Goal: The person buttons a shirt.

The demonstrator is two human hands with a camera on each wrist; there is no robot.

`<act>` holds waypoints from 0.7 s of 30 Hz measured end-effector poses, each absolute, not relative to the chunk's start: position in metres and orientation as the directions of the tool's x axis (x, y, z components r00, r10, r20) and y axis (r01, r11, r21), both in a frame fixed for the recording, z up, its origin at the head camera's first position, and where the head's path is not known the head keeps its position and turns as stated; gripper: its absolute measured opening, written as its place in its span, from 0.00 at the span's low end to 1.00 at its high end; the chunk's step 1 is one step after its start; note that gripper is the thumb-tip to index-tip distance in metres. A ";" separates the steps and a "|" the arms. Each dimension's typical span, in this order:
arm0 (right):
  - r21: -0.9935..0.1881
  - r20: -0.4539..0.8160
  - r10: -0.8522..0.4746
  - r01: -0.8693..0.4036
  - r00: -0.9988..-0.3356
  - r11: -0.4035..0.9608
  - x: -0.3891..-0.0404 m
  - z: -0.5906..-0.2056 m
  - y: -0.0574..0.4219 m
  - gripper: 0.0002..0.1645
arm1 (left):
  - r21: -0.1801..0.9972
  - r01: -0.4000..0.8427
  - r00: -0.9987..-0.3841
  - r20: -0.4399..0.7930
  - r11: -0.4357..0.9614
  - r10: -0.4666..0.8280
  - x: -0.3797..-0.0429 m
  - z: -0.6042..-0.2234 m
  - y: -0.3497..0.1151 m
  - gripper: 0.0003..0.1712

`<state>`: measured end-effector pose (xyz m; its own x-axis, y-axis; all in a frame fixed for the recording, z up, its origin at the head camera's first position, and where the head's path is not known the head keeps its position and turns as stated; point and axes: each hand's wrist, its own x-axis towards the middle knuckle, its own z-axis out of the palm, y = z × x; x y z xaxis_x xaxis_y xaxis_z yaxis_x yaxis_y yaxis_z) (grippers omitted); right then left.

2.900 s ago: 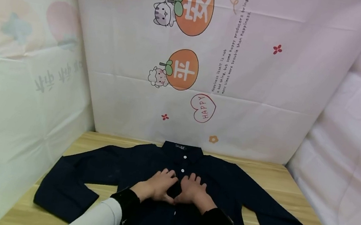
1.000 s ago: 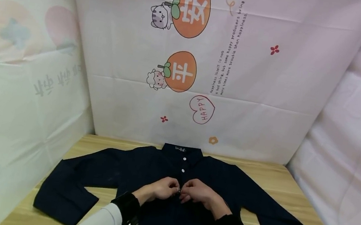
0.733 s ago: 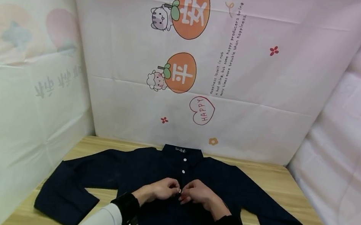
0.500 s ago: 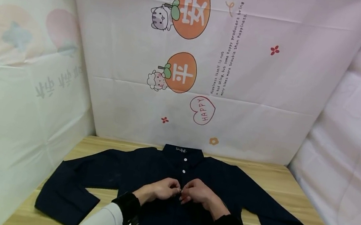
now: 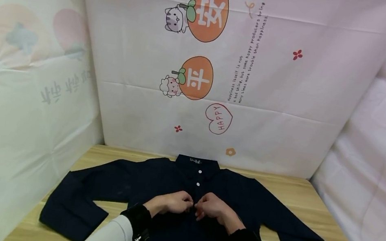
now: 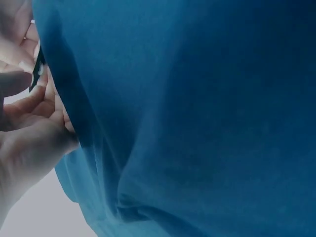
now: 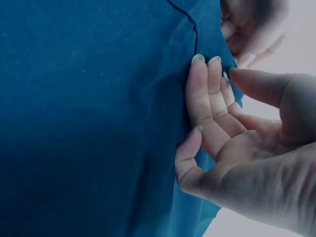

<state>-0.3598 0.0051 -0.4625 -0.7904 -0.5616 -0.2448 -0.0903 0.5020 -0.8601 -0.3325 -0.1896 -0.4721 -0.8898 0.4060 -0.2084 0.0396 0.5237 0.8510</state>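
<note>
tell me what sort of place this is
Likely a makeshift, screened-off work space, perhaps indoors: pale cloth closes it in at the back and both sides, and a wood-grain table holds a dark shirt, laid out.

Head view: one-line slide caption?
Left hand and right hand pinch the front of a dark shirt spread on a wood-grain table, below two white buttons.

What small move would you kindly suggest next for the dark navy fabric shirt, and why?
I would perhaps roll the front edge gently under the thumb of the right hand, the left hand steadying it: both pinch the shirt just below two small round white buttons, suggesting another there, though I cannot confirm it.
</note>
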 end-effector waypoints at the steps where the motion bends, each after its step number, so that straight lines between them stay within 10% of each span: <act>1: -0.861 -0.238 -0.561 -0.095 -0.793 0.499 -0.359 -0.463 0.005 0.18 | 0.849 0.042 -0.886 -0.211 0.527 0.412 -0.333 -0.472 -0.190 0.14; 21: -0.861 -0.225 -0.586 -0.122 -0.778 0.493 -0.360 -0.460 0.005 0.13 | 0.838 0.077 -0.884 -0.194 0.540 0.426 -0.335 -0.474 -0.186 0.13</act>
<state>-0.3601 0.0052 -0.4597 -0.7783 -0.5862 -0.2251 -0.1225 0.4933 -0.8612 -0.3349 -0.1863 -0.4741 -0.8837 0.4259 -0.1940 0.0765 0.5404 0.8379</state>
